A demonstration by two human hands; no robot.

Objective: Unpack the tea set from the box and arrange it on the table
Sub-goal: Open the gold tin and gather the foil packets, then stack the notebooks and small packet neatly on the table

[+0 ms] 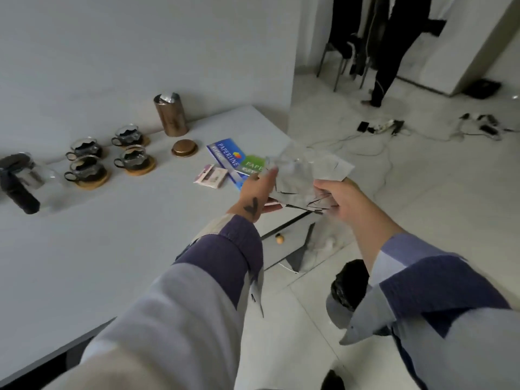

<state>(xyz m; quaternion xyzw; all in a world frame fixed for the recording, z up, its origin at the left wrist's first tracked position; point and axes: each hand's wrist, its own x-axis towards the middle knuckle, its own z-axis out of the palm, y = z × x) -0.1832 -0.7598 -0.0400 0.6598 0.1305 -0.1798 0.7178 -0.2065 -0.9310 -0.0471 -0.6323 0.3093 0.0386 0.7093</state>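
Several glass tea cups [132, 158] stand on round wooden coasters at the back left of the grey table [118, 249]. A glass teapot [25, 181] with a black handle sits at the far left. Over the table's right edge, both my hands hold a bundle of crumpled grey wrapping paper and clear plastic [306, 173]. My left hand [260, 192] grips its left side. My right hand [334, 195] pinches its lower right part.
A copper canister [170, 115] stands by the wall, its round lid [184, 148] lying in front. Blue-green Paperline packs [236, 161] and a small pink packet [211, 175] lie nearby. On the floor are a black-lined bin [349, 291], cables and a power strip [385, 126]. A person stands far back.
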